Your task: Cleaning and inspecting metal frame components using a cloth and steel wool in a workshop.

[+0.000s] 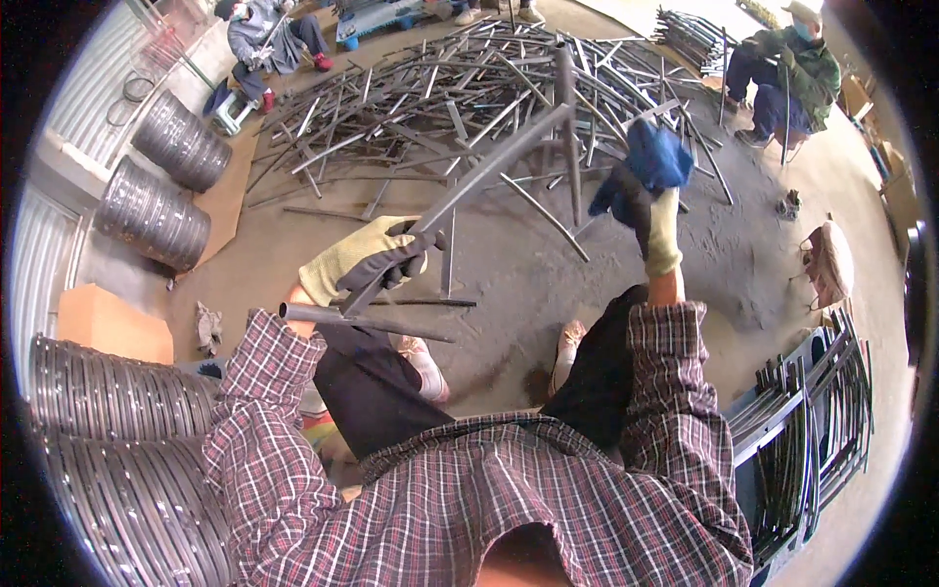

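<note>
the left hand (367, 259), gloved, is closed around a welded grey tube frame (489, 161) held above the person's knees. the right hand (641, 191), gloved, is clenched on a blue cloth (657, 152) at the frame's upper end. judged state: wiping in progress. a large pile of frames (469, 88) lies on the floor (509, 264) ahead; stacked frames (802, 430) stand at right.

One head-worn fisheye view looks steeply down, close over the seated person's lap and nearby floor (509, 284).
</note>
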A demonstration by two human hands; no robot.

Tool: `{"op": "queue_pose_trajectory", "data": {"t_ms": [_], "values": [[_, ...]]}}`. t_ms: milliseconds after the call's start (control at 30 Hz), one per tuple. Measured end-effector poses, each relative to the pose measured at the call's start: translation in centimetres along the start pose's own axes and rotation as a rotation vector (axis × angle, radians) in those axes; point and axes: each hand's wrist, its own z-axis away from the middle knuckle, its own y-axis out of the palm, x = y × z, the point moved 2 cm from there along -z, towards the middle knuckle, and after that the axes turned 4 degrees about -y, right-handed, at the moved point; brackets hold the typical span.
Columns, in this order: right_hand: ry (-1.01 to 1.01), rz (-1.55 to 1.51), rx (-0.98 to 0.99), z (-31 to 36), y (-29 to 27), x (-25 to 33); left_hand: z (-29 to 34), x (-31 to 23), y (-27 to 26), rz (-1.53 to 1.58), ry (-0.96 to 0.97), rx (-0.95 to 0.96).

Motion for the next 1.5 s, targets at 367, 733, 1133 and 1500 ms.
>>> {"op": "queue_pose_trajectory", "data": {"t_ms": [367,733,1133,1500], "values": [[0.117,-0.017,-0.261,-2.2,-3.9,-8.1,-3.9,-4.1,-3.5,0.311,0.328,0.289],[0.146,-0.165,-0.558,0.2,-5.9,-14.6,-9.4,6.3,-5.0,-0.106,0.499,-0.851],[0.589,-0.049,-0.406,1.7,-5.4,-18.5,-10.1,-1.2,-1.1,-0.480,0.847,-1.278],[0.440,-0.206,-0.589,3.2,-3.2,-15.9,-7.7,-5.0,2.3,-0.536,1.011,-1.229]]}}
